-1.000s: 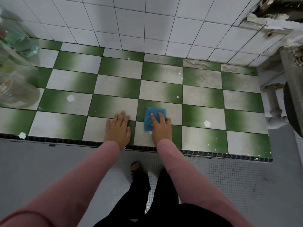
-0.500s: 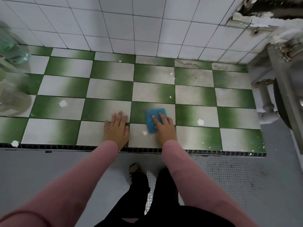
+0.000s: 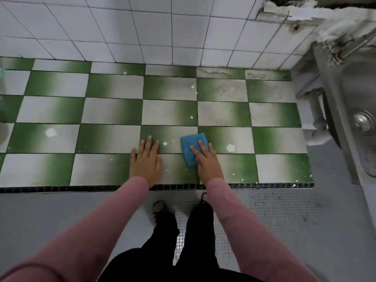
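Seen from the head camera, a person in pink sleeves leans over a green-and-white tiled counter [image 3: 109, 110], both hands flat and spread apart on its near strip. The right hand [image 3: 207, 161] presses straight fingers down on a folded blue cloth [image 3: 191, 144], which pokes out from under the fingertips toward the far left of the palm, its long axis running roughly near to far with a slight tilt. The left hand [image 3: 145, 159] rests palm-down on bare tile just left of it, not touching the cloth, apparently as a brace. A small white fleck [image 3: 165, 143] lies between the hands and a larger white blot [image 3: 230, 147] sits just right of the cloth, so a rightward wipe looks the likelier next stroke, and the right hand is the one placed for it. Room is widest toward the far white wall tiles [image 3: 142, 27] and to the left; the black edge trim [image 3: 81, 189] runs close behind the wrists, and the counter ends at the right beside a steel sink [image 3: 350, 94].
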`<state>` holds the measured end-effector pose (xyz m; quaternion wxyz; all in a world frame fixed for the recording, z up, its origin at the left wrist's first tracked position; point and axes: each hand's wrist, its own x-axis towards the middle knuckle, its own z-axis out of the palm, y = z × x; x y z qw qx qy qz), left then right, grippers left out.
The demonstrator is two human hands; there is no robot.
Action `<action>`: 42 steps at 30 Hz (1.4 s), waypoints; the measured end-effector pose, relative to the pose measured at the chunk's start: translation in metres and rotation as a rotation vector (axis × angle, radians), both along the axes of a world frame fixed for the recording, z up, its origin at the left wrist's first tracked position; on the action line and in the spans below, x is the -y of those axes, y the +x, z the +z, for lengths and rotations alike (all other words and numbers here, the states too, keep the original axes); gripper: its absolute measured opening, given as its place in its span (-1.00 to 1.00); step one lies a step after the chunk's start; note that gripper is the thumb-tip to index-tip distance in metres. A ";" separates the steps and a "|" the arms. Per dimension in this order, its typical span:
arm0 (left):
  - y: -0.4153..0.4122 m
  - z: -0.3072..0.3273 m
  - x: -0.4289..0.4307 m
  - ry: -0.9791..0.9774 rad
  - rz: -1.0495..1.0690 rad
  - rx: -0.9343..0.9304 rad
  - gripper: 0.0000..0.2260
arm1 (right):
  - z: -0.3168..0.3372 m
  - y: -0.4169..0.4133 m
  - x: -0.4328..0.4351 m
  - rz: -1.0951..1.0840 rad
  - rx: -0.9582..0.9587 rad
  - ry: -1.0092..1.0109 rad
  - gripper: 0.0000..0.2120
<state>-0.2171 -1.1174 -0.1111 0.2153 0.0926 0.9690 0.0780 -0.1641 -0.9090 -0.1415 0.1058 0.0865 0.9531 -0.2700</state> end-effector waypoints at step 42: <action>-0.012 0.017 -0.085 -0.031 -0.006 0.047 -0.51 | 0.048 -0.020 -0.076 -0.324 0.264 0.204 -0.53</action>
